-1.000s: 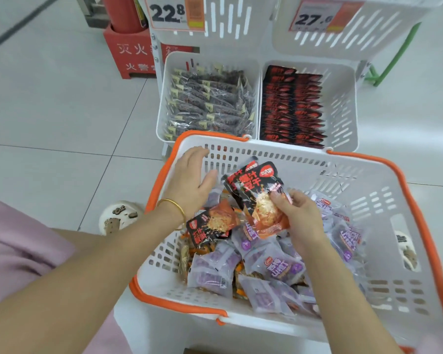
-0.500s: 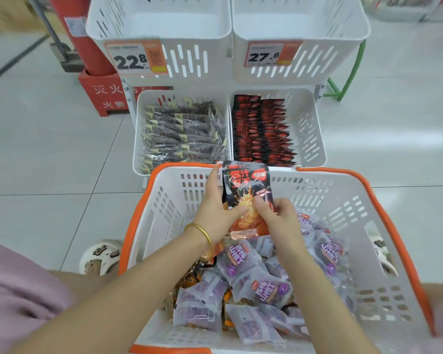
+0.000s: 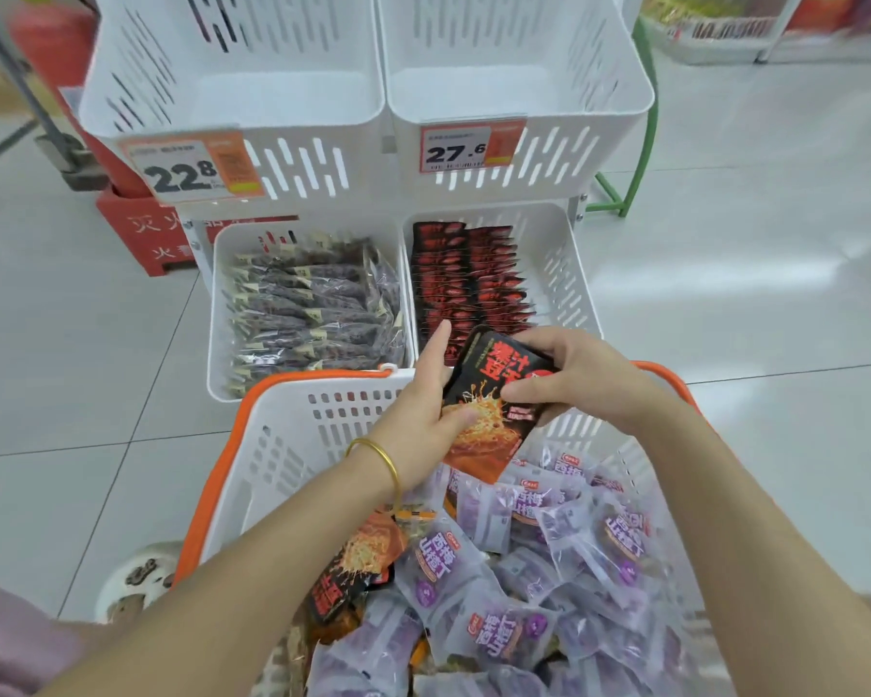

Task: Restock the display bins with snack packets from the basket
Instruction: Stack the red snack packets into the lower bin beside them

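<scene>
Has lifted a black-and-orange snack packet (image 3: 494, 410) out of the heap in the white basket (image 3: 313, 382), up to centre frame over the far orange rim, just in front of the lower right bin (image 3: 564, 274) of red-and-black packets. Held it upright half a second ago; now tilts it, top leaning right. Has shifted the right hand (image 3: 579, 374) to the packet's top right, fingers curled over the edge. Has brought the left hand (image 3: 423, 404) from the basket's left to the packet's left side, thumb on the front, forefinger stretched upward. Looks higher now, taking in both upper bins (image 3: 292, 158) whole.
</scene>
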The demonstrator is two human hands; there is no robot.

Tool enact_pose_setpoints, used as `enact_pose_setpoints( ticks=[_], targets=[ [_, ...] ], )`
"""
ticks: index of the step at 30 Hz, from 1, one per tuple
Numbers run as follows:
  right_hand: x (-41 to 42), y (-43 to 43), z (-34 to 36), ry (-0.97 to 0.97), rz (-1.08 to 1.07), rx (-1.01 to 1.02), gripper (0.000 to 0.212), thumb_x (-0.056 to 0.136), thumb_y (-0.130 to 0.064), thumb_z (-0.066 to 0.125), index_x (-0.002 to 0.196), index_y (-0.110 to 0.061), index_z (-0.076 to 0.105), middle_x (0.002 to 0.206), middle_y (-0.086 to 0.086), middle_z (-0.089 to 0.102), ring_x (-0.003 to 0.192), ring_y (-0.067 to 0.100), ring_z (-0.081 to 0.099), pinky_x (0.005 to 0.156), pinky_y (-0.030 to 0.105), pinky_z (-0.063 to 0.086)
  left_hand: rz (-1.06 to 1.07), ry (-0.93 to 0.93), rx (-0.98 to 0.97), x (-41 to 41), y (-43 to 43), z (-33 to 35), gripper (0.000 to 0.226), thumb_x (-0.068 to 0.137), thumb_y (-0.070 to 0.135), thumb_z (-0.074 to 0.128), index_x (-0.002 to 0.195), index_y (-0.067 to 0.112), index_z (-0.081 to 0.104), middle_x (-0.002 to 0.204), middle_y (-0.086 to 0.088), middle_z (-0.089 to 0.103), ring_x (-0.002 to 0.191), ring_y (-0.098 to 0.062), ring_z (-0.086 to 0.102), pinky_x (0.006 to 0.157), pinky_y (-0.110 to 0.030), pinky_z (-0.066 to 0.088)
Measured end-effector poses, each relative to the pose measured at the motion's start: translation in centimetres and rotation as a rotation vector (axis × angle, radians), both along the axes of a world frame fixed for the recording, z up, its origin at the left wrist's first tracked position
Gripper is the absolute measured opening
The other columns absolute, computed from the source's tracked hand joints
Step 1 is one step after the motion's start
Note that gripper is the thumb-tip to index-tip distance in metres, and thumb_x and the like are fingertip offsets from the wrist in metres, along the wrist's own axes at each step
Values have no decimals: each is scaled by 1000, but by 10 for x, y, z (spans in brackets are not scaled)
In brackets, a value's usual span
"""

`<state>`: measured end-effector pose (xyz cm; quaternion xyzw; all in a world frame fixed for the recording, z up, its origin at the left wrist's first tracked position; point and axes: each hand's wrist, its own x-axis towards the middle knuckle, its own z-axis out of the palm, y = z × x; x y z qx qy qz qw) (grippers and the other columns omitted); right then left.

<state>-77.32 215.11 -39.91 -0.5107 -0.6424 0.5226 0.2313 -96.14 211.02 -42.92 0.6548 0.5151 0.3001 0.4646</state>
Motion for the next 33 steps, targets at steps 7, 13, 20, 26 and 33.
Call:
enact_pose_setpoints(
  ticks=[7, 13, 20, 26, 33],
  targets=[
    [11, 26, -4, -111, -35, 165, 23, 75, -2, 75, 94, -7, 63, 81, 11, 61, 65, 12, 63, 57, 35, 55, 38, 158, 112, 12, 31, -8, 82, 93, 20, 56, 149, 30, -3, 128, 4, 37, 118, -4, 40, 97, -21, 32],
    [47, 62, -19, -203, -481, 515, 17, 75, -12, 73, 78, -26, 63, 67, -3, 60, 70, 20, 55, 72, 42, 48, 200, 492, 352, -12, 88, -23, 62, 92, 9, 52, 147, 11, 23, 140, -11, 35, 131, -21, 31, 110, -31, 25],
    [18, 100, -30, -233, -266, 462, 18, 80, -9, 71, 93, -21, 67, 74, -4, 61, 71, 6, 58, 71, 27, 49, 181, 749, 373, -17, 125, -57, 57, 95, 20, 45, 146, 7, 22, 144, -10, 32, 133, -25, 25, 113, -34, 18],
    [10, 117, -37, -143, -116, 256, 28, 80, -2, 70, 70, -26, 60, 56, -18, 58, 53, -6, 51, 57, 12, 42, 259, 674, 334, -16, 127, -64, 61, 90, 5, 41, 147, 9, 18, 146, -9, 26, 135, -22, 19, 113, -32, 18],
    [-4, 125, -42, -183, -65, 293, 17, 82, -6, 69, 83, -23, 65, 77, -8, 64, 69, 5, 56, 65, 21, 45, 260, 671, 315, -15, 128, -63, 64, 90, 3, 39, 148, 12, 15, 149, -6, 23, 138, -21, 17, 115, -31, 18]
  ],
)
